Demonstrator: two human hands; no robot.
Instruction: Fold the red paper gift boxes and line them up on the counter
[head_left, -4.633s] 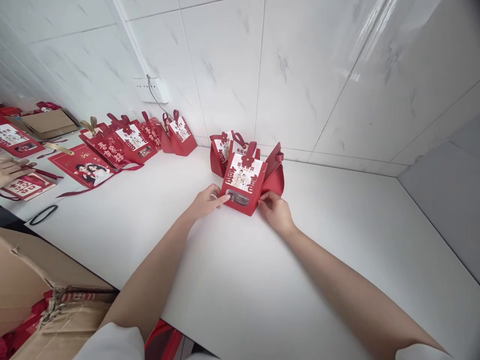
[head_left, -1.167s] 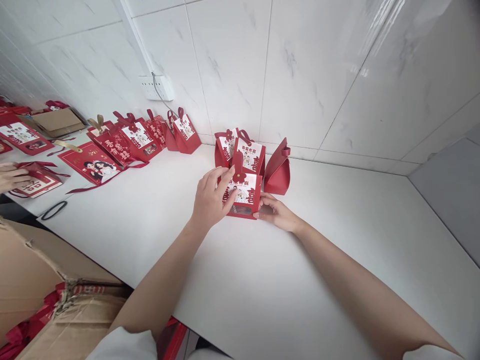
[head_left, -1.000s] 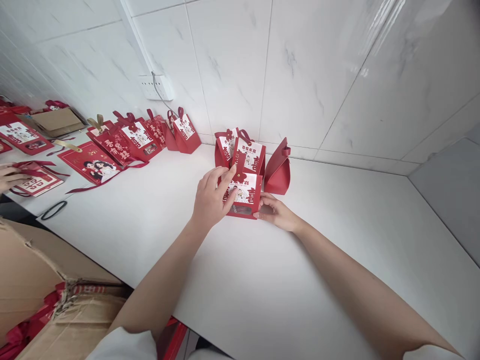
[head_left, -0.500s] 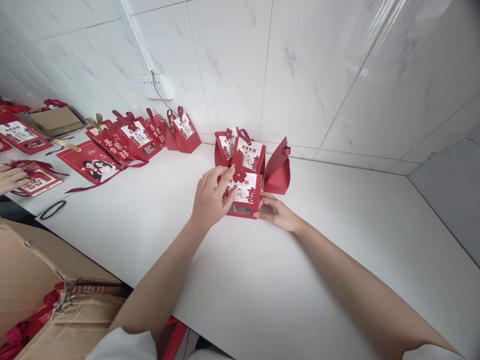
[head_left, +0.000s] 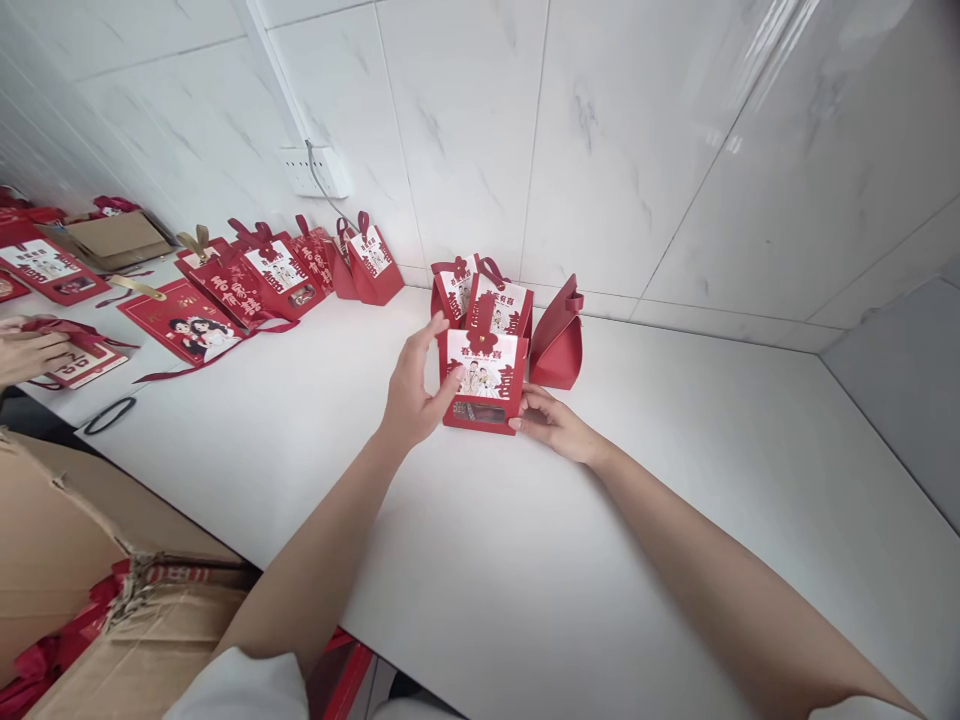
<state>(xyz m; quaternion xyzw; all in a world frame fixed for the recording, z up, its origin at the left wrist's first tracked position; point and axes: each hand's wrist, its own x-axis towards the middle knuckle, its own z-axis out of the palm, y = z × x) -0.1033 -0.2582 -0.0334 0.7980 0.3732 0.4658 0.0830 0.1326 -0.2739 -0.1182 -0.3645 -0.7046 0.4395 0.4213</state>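
A red gift box [head_left: 483,388] with a white printed card, a red flower at its top and a small clear window stands on the table. My left hand [head_left: 417,388] is at its left side, fingers apart and pointing up, with the thumb by the card's left edge. At the lower right corner, my right hand [head_left: 553,424] grips the box, thumb in front and the other fingers along its side. Right behind it stand two more red gift boxes, one [head_left: 507,300] in the middle and one [head_left: 452,285] to its left, partly hidden.
A plain red box [head_left: 556,335] stands near the tiled wall on the right. Several red gift boxes [head_left: 277,270] line the wall at left, under a socket [head_left: 315,172]. Another person's hand [head_left: 30,352] holds a box there. An open carton [head_left: 142,630] is at lower left.
My left hand has come off the box's top and shifted left, its fingers opening out and uncovering the card. My right hand stays at the right corner.
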